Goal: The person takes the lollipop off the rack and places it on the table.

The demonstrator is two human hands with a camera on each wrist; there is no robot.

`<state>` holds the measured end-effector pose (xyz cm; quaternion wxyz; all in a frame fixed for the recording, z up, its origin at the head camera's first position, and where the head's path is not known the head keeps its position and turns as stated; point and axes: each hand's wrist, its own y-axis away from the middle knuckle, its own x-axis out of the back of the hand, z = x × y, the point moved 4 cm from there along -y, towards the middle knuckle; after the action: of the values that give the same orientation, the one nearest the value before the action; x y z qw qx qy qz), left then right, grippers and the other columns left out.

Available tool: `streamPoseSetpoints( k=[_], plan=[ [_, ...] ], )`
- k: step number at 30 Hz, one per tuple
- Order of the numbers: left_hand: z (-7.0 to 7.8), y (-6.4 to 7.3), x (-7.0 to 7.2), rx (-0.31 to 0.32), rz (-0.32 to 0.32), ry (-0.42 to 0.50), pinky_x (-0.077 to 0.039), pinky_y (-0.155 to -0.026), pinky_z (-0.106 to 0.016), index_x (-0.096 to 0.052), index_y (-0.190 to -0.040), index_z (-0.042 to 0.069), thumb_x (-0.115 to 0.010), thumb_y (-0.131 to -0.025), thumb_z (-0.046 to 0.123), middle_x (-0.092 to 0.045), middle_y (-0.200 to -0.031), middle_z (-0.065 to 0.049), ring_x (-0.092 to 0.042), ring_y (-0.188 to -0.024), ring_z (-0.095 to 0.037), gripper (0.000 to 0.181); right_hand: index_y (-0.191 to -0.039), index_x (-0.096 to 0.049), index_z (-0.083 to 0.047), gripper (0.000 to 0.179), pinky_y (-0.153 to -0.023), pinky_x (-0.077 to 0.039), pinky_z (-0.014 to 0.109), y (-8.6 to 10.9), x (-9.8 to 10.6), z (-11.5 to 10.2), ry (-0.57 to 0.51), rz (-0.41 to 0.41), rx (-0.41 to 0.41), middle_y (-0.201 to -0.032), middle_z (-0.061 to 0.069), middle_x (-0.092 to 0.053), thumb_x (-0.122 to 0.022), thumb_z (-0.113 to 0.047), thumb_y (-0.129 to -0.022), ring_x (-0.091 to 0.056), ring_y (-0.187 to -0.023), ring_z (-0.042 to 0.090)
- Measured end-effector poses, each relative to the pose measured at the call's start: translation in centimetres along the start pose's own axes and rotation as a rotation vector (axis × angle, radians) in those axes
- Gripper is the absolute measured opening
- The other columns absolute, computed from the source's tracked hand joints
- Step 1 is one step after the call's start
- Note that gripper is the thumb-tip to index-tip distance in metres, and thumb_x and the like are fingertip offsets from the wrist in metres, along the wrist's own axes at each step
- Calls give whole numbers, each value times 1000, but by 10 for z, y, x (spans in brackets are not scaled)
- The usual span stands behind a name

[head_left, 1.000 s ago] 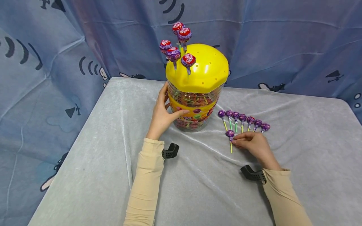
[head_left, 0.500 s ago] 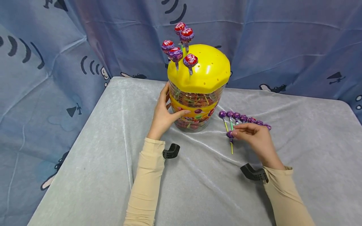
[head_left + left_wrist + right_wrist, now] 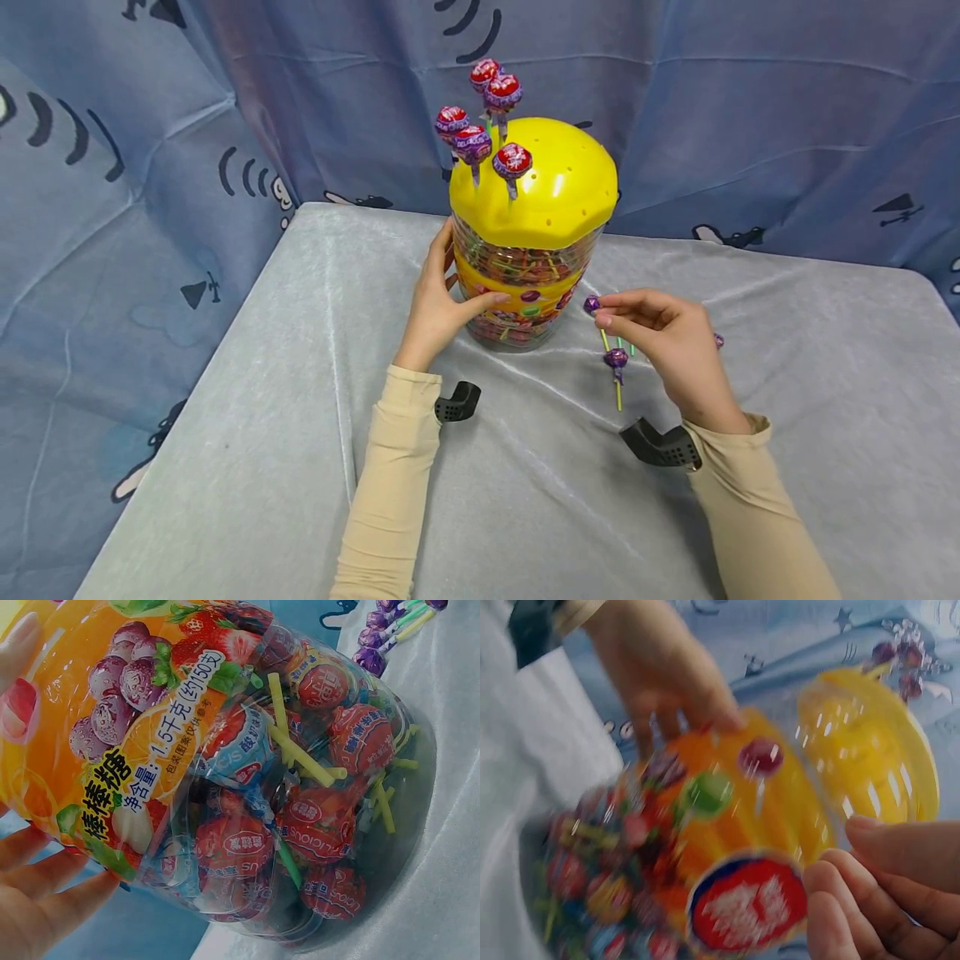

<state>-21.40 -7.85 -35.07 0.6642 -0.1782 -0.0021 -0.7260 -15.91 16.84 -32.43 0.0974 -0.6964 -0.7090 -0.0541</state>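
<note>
My left hand [image 3: 435,312] holds the side of a clear plastic candy jar [image 3: 517,296], thumb across the front and fingers round the left and back. Lollipops in wrappers fill the jar, seen close in the left wrist view. Several lollipops [image 3: 513,162] stand upright in the holes of its yellow lid [image 3: 558,200]. My right hand [image 3: 671,346] hovers over a row of purple lollipops lying on the cloth, thumb and forefinger apart beside the head of the leftmost one [image 3: 592,304]. Nothing shows between its fingers. A single purple lollipop [image 3: 617,359] lies nearer me.
Grey velvety cloth [image 3: 525,500] covers the table. Behind it hangs a blue patterned curtain [image 3: 750,108]. Most of the lollipop row is hidden beneath my right hand; one purple head [image 3: 718,341] peeks out at its right.
My right hand has moved up and left, from beside the nearer lollipop to the row's left end. That lollipop stays on the cloth. My left hand keeps its hold on the jar.
</note>
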Motion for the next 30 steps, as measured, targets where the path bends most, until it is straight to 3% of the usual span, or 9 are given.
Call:
streamPoseSetpoints(
  k=[8,15,30],
  plan=[
    [-2,0,0,-6,4,-5,-33,-108,-37,-12,-153,16,-79,-78,16,-22,-154,-5,-28,-137,-20,101,-101,-69,8,19,-73,-54,23,-5,-22,-39,-221,-27,198,-90,6,-70,-69,6,-82,-66,-81,15],
    [-2,-1,0,-5,6,-14,-34,-107,-38,-13,-153,16,-79,-78,18,-24,-153,-4,-30,-136,-19,99,-100,-70,5,19,-75,-54,24,-11,-38,-74,-250,-10,342,-92,9,-69,-70,5,-81,-65,-83,20],
    [-2,-2,0,-3,3,-18,-35,-106,-38,-13,-153,18,-78,-79,20,-23,-153,-3,-30,-136,-19,98,-99,-70,8,19,-76,-54,25,-22,-62,-111,-245,69,476,-92,12,-70,-71,6,-79,-67,-84,21]
  ],
)
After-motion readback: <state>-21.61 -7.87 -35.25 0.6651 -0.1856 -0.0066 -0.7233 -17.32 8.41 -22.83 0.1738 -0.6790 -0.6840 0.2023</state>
